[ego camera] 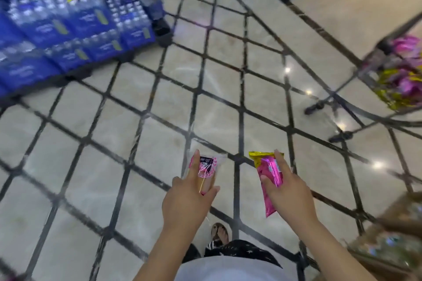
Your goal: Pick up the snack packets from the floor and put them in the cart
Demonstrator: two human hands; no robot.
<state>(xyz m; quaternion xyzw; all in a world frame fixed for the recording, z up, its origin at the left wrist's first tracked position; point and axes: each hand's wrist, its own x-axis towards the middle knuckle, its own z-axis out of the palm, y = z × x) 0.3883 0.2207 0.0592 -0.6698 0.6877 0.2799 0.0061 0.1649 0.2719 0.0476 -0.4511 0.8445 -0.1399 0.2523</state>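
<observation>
The left hand point(187, 198) pinches a clear-and-pink packet point(206, 167), forefinger laid along it and thumb at its edge. The right hand point(290, 194) pinches a pink-and-gold packet point(267, 178) between thumb and stretched forefinger. Both packets are held above the tiled floor point(137, 143), well apart from the cart point(374, 59). The cart stands at the right edge, cut off by the frame, with 2 wheels showing and a blurred heap of pink and yellow packets point(402, 80) inside. Stacked blue water packs point(68, 27) fill the far left, and someone's dark shoe point(161, 27) is beside them. 1 sandalled foot point(220, 234) shows below the hands. The shelf point(392, 235) at lower right is too smeared to read.
</observation>
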